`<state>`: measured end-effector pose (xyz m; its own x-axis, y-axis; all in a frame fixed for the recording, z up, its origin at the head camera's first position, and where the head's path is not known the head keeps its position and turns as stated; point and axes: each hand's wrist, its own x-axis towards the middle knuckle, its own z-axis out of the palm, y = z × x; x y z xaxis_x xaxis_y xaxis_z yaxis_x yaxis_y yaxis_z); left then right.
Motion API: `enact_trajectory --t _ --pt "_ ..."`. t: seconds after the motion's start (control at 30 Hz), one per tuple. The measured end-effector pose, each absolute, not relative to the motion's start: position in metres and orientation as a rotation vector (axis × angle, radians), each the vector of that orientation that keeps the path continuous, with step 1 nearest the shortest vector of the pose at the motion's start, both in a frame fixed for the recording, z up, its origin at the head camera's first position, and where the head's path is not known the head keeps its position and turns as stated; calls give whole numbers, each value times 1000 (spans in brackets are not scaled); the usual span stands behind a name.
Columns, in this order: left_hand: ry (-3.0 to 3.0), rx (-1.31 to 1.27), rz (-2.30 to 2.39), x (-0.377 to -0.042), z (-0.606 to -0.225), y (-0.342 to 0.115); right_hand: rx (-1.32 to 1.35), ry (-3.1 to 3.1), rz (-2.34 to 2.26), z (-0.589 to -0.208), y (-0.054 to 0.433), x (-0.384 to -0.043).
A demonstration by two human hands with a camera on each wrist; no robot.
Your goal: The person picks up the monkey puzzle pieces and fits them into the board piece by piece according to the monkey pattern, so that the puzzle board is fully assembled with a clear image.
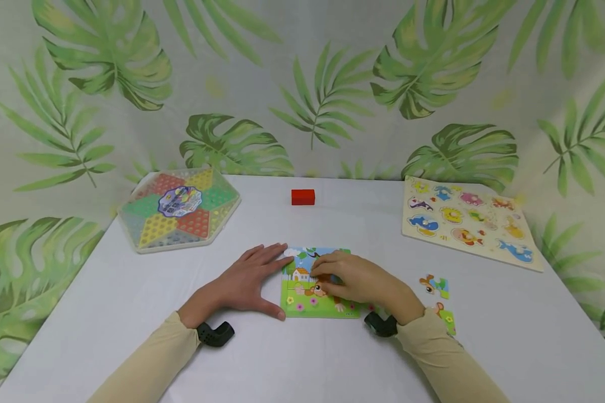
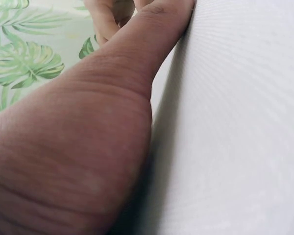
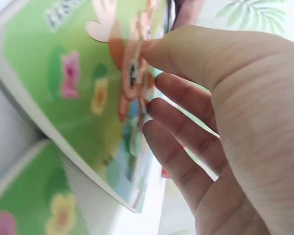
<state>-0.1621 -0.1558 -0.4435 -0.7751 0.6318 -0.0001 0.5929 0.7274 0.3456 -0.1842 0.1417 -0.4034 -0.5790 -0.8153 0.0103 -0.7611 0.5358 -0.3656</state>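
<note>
A jigsaw puzzle board with a house, flowers and a brown cartoon animal lies flat in the middle of the table. My left hand rests on the tabletop at its left, fingers spread and straight, with fingertips and thumb tip right at the board's edge. Over the right half of the board, my right hand pinches a puzzle piece showing an animal's eye, thumb against several fingertips. That piece stands tilted against the board's picture in the right wrist view. In the left wrist view, the left hand hides the board.
Right of the board lie two loose puzzle pieces, one with an eye and one with a yellow flower, partly behind the right forearm. A red block, a hexagonal checkers board and a wooden sea-animal peg puzzle stand farther back.
</note>
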Motion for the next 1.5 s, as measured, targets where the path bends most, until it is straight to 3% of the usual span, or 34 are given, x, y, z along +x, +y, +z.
enact_trajectory --t 0.7,1.5 --pt "2833 1046 485 -163 -442 -156 -1239 2684 -619 -361 168 -177" --pt "2832 1022 497 -162 -444 -154 -1222 2756 -625 -352 195 -180"
